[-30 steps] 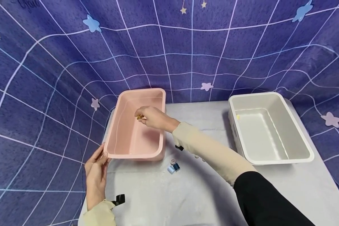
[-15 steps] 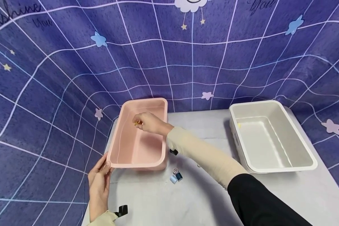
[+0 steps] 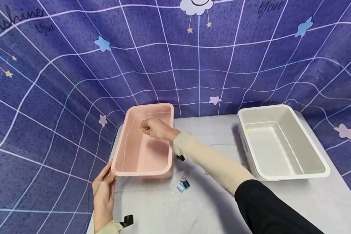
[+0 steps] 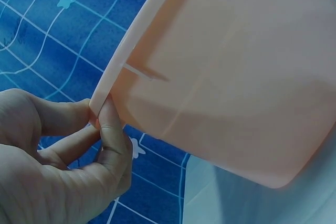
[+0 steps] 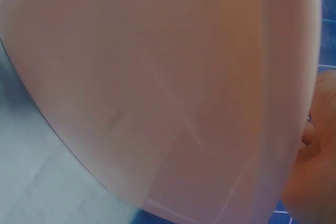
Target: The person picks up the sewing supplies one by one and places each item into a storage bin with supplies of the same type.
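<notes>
My left hand (image 3: 103, 193) pinches the near left corner of a pink plastic bin (image 3: 157, 172), thumb on one side of the rim and fingers on the other, as the left wrist view shows. Inside the mouth of that bin, my right hand (image 3: 156, 127) holds a small golden-yellow thing (image 3: 145, 128) between curled fingers, its kind mostly hidden by them. In the right wrist view the bin's outer wall (image 5: 131, 77) covers most of the picture, with part of the right hand (image 5: 317, 150) beyond the rim.
Three thread spools lie together on the white tabletop: a light blue spool (image 3: 180, 187), a dark blue spool (image 3: 186, 184) and a pinkish one seen end-on (image 3: 182, 178). A white bin (image 3: 292, 178) stands at the right, with a small yellow thing (image 3: 248, 131) by its inner left wall.
The head view has tilted upward, so everything sits lower in it. My right hand stays over the pink bin with the yellow thing, shifting only slightly. The left hand keeps its hold on the rim.
</notes>
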Available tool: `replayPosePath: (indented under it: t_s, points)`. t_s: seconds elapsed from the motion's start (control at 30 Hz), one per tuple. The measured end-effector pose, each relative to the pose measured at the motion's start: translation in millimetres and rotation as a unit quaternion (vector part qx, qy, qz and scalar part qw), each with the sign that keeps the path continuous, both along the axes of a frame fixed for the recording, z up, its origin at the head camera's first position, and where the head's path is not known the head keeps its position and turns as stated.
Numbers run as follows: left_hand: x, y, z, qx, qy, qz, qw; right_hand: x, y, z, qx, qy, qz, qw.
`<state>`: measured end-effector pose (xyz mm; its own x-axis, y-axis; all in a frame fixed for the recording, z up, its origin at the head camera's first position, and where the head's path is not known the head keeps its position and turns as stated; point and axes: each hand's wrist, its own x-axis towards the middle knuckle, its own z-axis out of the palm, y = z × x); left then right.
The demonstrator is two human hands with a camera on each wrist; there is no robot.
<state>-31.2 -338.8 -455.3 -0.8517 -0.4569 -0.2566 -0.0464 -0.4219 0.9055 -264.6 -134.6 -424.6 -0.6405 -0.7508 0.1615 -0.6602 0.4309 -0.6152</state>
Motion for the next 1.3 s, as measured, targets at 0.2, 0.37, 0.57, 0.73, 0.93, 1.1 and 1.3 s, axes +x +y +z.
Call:
replayPosePath:
  t_s: [0.2, 0.37, 0.57, 0.73, 0.93, 1.1, 1.3]
  points:
    - [-2.1, 1, 1.3, -0.007, -0.023, 0.016, 0.9996, -2.7, 4, -1.8, 0.016, -0.009, -0.011, 1.000]
    - [-1.8, 2, 1.7, 0.002, -0.011, 0.016, 0.9998, -3.3, 6, -2.5, 0.020, -0.013, -0.006, 1.000]
    - [-2.7, 3, 2.8, 0.014, -0.016, 0.026, 0.9995, -2.2, 9, -2.2, 0.012, -0.016, -0.006, 1.000]
    - [-3.4, 4, 2.5, 0.015, -0.017, 0.027, 0.9994, 0.8, 11, -2.4, 0.004, -0.023, 0.000, 1.000]
    - [-4.5, 3, 2.1, 0.010, -0.021, 0.026, 0.9994, 7.2, 15, 2.1, -0.001, -0.003, 0.009, 1.000]
    - [-4.7, 3, 1.5, 0.016, -0.022, 0.028, 0.9993, 15.8, 23, 9.1, -0.017, 0.000, 0.010, 1.000]
    - [-3.9, 2, 0.6, 0.021, -0.020, 0.030, 0.9991, 25.2, 37, 15.3, -0.074, -0.031, 0.000, 0.997]
